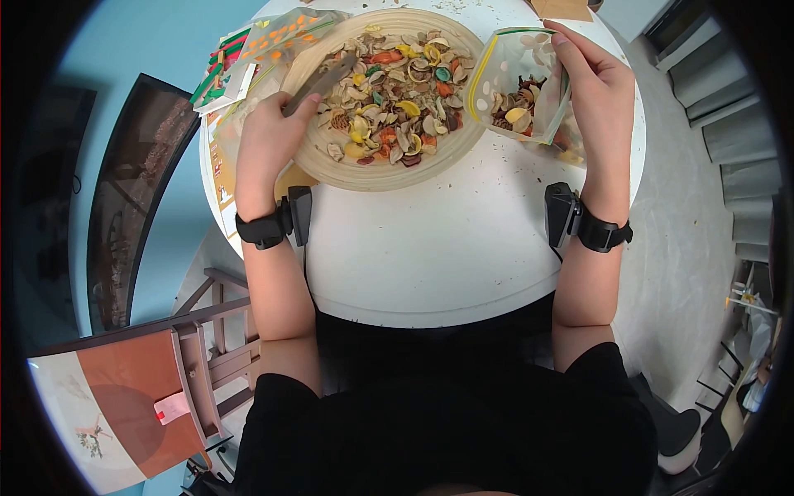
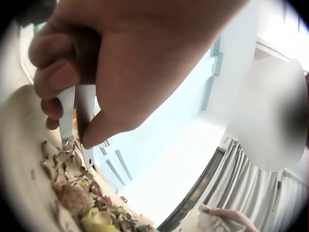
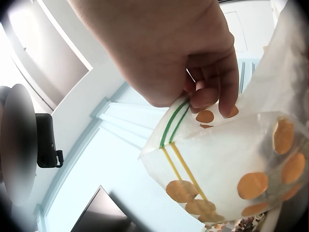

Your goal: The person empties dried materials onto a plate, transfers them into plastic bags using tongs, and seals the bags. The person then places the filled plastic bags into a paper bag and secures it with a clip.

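A round wooden tray (image 1: 331, 174) holds a spread of dried potpourri (image 1: 397, 107), with petals, yellow and orange pieces and small cones. My left hand (image 1: 269, 140) grips metal tongs (image 1: 324, 81) over the tray's left side. In the left wrist view, the tong arms (image 2: 67, 113) point down at the potpourri, tips apart and close over it. My right hand (image 1: 600, 91) pinches the top edge of a clear dotted zip bag (image 1: 500, 62) at the tray's right. The bag's mouth gapes, showing its yellow and green zip strips (image 3: 169, 124). Some potpourri (image 1: 519, 107) lies inside the bag.
Another bag with orange dots (image 1: 285, 37) lies behind the tray at left, near a white box with green and red parts (image 1: 227, 74). Brown cardboard (image 1: 562, 8) is at the back right. Crumbs dot the white table (image 1: 430, 248). A wooden chair (image 1: 198, 364) stands at left.
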### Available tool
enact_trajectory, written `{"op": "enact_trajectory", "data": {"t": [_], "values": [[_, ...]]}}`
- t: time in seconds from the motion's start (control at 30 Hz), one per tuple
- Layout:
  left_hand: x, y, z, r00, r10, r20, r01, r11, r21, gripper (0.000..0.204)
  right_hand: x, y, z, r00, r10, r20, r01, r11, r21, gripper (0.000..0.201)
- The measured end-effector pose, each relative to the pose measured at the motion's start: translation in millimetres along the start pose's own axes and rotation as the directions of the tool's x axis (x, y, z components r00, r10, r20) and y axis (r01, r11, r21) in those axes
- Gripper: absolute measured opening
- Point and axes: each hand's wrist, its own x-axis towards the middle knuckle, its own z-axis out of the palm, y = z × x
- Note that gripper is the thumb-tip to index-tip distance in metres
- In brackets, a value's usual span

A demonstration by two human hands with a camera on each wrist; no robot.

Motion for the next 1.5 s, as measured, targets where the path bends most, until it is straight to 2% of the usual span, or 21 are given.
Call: {"op": "enact_trajectory", "data": {"t": [0.13,0.23,0.33,0.43,0.63,0.7,0.83,1.03,1.13,1.17,1.27,1.37,1.47,1.5], "values": [[-10,13,-1,0.981,0.067,0.183,-0.067,0.998,-0.008,0.051,1,0,-1,1.0,0.011,0.006,-0.011,1.0,0.01,0.026],[-27,27,-1,0.965,0.155,0.213,-0.148,0.988,-0.049,0.048,1,-1,1,1.0,0.006,-0.005,-0.006,1.0,0.004,0.026],[-36,41,0,0.964,0.184,0.191,-0.195,0.98,0.038,0.043,0,-1,2,1.0,-0.012,-0.004,0.012,1.0,0.025,0.027],[-36,34,10,0.953,0.287,0.094,-0.293,0.955,0.054,0.041,0,2,1,0.999,0.008,0.032,-0.01,0.998,0.057,0.027],[-36,36,9,0.963,0.253,0.092,-0.259,0.964,0.067,0.038,1,2,1,0.999,-0.007,0.034,0.005,0.999,0.054,0.027],[-38,40,6,0.965,0.246,0.087,-0.249,0.968,0.029,0.038,1,2,4,0.999,-0.037,0.006,0.037,0.999,0.037,0.027],[-42,47,0,0.962,0.265,0.062,-0.263,0.964,-0.047,0.034,-1,-1,2,1.0,-0.013,0.029,0.012,1.0,0.022,0.026],[-58,70,-7,0.942,0.336,-0.019,-0.321,0.881,-0.348,0.031,-3,-2,5,0.999,-0.014,0.037,0.013,1.0,0.019,0.026],[-67,87,4,0.894,0.446,0.039,-0.396,0.828,-0.397,0.031,-5,-4,5,0.999,-0.011,0.049,0.01,1.0,0.028,0.026],[-71,93,3,0.894,0.425,0.144,-0.36,0.871,-0.335,0.026,-5,-3,5,0.999,-0.011,0.053,0.009,0.999,0.039,0.027],[-68,90,3,0.918,0.366,0.155,-0.301,0.895,-0.328,0.029,-1,2,2,0.999,-0.012,0.04,0.01,0.998,0.059,0.026],[-50,75,2,0.937,0.34,-0.075,-0.337,0.832,-0.44,0.037,2,4,-3,1.0,-0.015,0.002,0.015,0.999,0.053,0.026],[-36,69,9,0.943,0.299,-0.144,-0.329,0.901,-0.282,0.041,3,3,-3,1.0,-0.01,-0.021,0.01,1.0,0.022,0.026],[-34,67,15,0.941,0.317,-0.119,-0.336,0.914,-0.227,0.042,4,3,-2,1.0,-0.005,-0.025,0.006,1.0,0.009,0.026]]}}
